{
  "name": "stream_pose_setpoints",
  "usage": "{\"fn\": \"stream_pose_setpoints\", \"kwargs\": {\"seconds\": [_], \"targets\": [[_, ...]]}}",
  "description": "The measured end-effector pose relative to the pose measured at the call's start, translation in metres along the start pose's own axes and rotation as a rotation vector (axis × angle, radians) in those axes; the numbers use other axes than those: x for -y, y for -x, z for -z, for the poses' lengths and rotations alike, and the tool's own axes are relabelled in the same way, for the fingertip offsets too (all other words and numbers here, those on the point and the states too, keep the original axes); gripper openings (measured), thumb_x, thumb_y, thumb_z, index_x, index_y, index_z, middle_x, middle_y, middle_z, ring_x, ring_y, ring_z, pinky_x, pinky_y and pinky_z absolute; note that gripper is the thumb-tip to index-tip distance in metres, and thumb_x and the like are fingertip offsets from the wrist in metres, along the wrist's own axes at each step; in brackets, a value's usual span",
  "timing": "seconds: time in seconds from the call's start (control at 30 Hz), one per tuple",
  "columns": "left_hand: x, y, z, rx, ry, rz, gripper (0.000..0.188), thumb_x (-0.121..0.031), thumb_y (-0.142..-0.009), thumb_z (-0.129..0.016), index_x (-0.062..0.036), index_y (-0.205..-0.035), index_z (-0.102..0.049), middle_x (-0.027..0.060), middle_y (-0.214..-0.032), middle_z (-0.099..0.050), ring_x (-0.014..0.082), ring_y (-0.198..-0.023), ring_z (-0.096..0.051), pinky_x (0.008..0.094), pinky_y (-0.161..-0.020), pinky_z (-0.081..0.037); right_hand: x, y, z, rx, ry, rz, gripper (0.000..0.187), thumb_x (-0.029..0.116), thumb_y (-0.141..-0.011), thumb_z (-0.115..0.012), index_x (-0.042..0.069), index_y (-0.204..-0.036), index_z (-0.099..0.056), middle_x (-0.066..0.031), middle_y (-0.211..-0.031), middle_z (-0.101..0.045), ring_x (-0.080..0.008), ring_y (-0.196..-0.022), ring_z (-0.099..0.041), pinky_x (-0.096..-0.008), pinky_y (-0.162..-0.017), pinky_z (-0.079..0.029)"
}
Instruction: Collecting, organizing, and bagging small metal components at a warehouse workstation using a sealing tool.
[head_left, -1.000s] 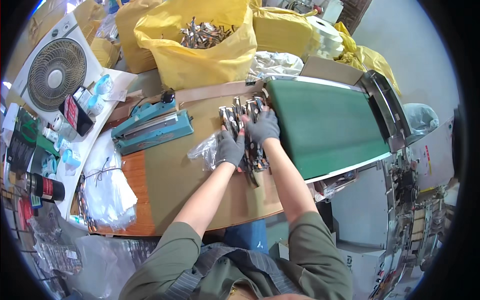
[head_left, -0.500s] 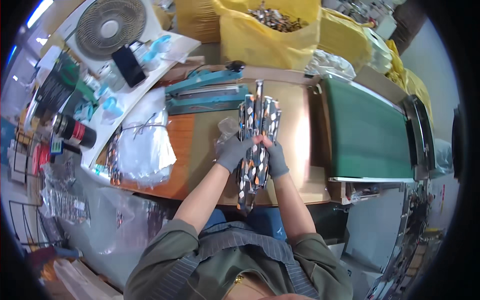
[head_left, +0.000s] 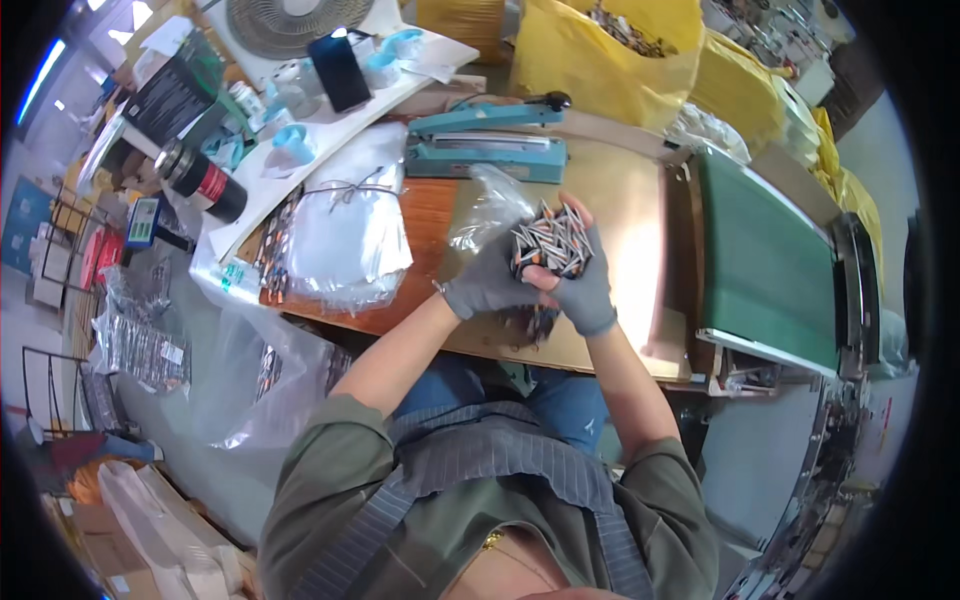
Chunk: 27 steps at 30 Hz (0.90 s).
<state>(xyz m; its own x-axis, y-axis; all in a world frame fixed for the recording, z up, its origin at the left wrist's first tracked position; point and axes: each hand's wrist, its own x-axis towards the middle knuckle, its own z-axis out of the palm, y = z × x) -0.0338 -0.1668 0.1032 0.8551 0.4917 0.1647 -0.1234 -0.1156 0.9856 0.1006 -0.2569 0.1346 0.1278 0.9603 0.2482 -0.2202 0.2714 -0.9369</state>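
A thick bundle of slim black stick packets with white and orange marks is gripped between both my hands above the work table. It is tipped so that its pale, narrow ends face up. My left hand in a grey fingerless glove wraps the left side. My right hand, gloved alike, closes round the right side, with its thumb across the front. The bundle's lower part shows blurred below the hands. Just beyond my left hand lies a crumpled clear plastic bag.
A teal bag sealer stands at the table's back. Left of it lies a tied stack of clear bags, beside a white shelf with a phone and flask. A green conveyor belt is at right; a yellow sack stands behind.
The bundle was upright lengthwise, its patterned sides showing; now it is tipped with its ends toward me. Both hands have shifted right in the picture, and the whole view has turned left.
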Motion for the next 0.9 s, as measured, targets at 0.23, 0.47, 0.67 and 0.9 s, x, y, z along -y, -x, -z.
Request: {"fn": "stream_pose_setpoints", "kwargs": {"seconds": [0.23,0.47,0.67,0.9], "targets": [[-0.022,0.074,-0.035,-0.07,0.671,0.289,0.055,-0.018,-0.065,-0.078,-0.004,-0.112,-0.053,0.0045,-0.097,-0.059,0.0149,-0.088,-0.056,0.0296,-0.075,-0.05,0.016,0.002,-0.021,0.14,0.134,-0.143,0.075,0.034,-0.067,-0.072,-0.001,-0.128,-0.045,-0.0131,-0.102,-0.058,-0.0248,-0.099,-0.058,-0.0372,-0.089,-0.045],[0.085,0.116,0.021,-0.171,-0.075,0.038,0.035,-0.026,-0.083,-0.065,-0.0076,-0.109,-0.052,0.0021,-0.084,-0.058,0.0121,-0.082,-0.058,0.0274,-0.069,-0.049,-0.038,0.02,-0.061,0.423,-0.407,-0.347,0.043,0.032,-0.067,-0.068,0.005,-0.095,-0.049,-0.0072,-0.083,-0.046,-0.0226,-0.084,-0.046,-0.0388,-0.083,-0.042],[-0.053,0.091,-0.038,-0.538,-0.797,-0.388,0.024,-0.025,-0.084,-0.06,-0.0104,-0.102,-0.056,0.0111,-0.074,-0.062,0.0271,-0.06,-0.062,0.035,-0.056,-0.049,-0.097,0.032,0.05,0.445,-0.336,-0.744,0.071,0.037,-0.075,-0.066,0.0,-0.131,-0.041,-0.0124,-0.097,-0.055,-0.0259,-0.092,-0.054,-0.0382,-0.074,-0.051],[-0.017,0.136,-0.062,-0.768,-0.459,-0.445,0.037,-0.038,-0.082,-0.066,-0.0071,-0.07,-0.049,0.0083,-0.064,-0.05,0.0314,-0.06,-0.054,0.0367,-0.053,-0.041,-0.178,0.133,0.134,0.125,0.081,-0.647,0.064,0.046,-0.078,-0.063,0.0,-0.119,-0.048,-0.0109,-0.091,-0.058,-0.0238,-0.084,-0.056,-0.0352,-0.072,-0.05]]}}
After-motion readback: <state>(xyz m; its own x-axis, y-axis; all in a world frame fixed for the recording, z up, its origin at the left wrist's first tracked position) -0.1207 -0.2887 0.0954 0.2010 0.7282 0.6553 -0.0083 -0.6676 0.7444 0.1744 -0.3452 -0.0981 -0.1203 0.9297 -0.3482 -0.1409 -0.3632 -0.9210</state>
